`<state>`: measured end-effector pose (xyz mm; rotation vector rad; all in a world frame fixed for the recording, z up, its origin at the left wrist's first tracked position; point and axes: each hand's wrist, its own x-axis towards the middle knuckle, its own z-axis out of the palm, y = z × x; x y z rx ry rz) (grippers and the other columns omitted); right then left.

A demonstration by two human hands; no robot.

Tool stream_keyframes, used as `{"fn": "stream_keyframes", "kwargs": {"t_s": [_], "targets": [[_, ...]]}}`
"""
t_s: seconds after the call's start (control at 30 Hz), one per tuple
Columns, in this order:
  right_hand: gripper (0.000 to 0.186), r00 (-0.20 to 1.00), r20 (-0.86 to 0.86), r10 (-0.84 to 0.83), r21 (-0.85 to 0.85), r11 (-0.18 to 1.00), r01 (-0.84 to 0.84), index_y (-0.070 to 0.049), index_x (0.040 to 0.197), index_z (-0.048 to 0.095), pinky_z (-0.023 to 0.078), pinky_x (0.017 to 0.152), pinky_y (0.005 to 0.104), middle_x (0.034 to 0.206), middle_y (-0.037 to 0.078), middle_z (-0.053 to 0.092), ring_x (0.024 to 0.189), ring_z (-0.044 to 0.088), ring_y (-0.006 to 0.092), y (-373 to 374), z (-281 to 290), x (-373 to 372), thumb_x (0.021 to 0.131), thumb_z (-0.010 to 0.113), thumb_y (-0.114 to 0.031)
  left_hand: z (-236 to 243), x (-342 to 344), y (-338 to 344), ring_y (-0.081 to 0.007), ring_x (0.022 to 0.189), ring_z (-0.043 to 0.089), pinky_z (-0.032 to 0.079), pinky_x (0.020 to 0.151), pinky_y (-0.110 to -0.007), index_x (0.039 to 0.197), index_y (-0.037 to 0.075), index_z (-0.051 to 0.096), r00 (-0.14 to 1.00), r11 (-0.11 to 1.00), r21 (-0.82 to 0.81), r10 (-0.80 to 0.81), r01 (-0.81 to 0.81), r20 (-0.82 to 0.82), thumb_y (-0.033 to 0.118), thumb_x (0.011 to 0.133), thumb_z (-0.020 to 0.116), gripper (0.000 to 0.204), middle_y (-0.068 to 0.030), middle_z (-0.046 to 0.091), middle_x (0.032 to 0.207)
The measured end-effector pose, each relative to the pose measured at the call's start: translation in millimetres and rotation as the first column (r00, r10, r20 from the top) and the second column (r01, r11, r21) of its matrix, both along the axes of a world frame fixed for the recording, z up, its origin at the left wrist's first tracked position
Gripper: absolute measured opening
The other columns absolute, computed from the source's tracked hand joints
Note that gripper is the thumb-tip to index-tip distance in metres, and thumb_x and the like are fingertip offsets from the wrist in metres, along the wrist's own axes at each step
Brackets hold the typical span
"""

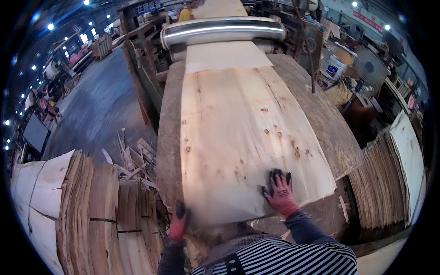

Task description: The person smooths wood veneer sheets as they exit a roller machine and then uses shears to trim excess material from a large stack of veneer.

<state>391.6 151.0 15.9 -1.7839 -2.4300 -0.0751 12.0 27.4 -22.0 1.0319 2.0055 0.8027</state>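
A wide, pale wood veneer sheet (229, 156) with knots and a few cracks lies lengthwise on the worn table in front of me. My right hand (280, 195), in a red glove with black fingertips, rests on its near right part with the fingers spread. At the near left corner is my left hand (178, 222), gloved the same way. Its fingers point forward along the sheet's edge, a little blurred, and appear stretched out. The sheet's far end meets another veneer piece (227, 56), which runs under a shiny metal roller (224, 30).
Bundled veneer stacks (103, 215) stand at my left, with broken wood scraps (133, 158) behind them. Another tall veneer stack (380, 183) is at my right. Beyond the brown table (321, 123) are a white bucket (333, 66) and a fan (370, 66). A machine frame (144, 78) flanks the roller.
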Motion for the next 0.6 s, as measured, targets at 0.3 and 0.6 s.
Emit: {"fn": "stream_keyframes", "kwargs": {"t_s": [0.3, 0.6], "targets": [[0.073, 0.967, -0.205, 0.153, -0.075, 0.982, -0.171, -0.004, 0.124, 0.042, 0.009, 0.105, 0.0504, 0.129, 0.017, 0.038, 0.123, 0.029, 0.0343, -88, 13, -30, 0.073, 0.053, -0.054, 35, -18, -5, -0.0112, 0.084, 0.053, 0.043, 0.072, -0.025, 0.111, 0.001, 0.052, 0.936, 0.951, 0.299, -0.036, -0.076, 0.35, 0.019, 0.082, 0.061, 0.036, -0.0034, 0.057, 0.098], [0.072, 0.986, -0.117, 0.118, -0.177, 0.975, -0.137, -0.013, 0.125, 0.044, 0.014, 0.104, 0.05, 0.132, 0.014, 0.036, 0.124, 0.029, 0.0329, -112, -2, -19, 0.071, 0.053, -0.059, 8, -27, -11, -0.0106, 0.078, 0.051, 0.043, 0.067, -0.025, 0.108, 0.003, 0.053, 0.981, 0.965, 0.263, -0.071, 0.021, 0.183, 0.02, 0.082, 0.06, 0.031, -0.0016, 0.056, 0.087]]}}
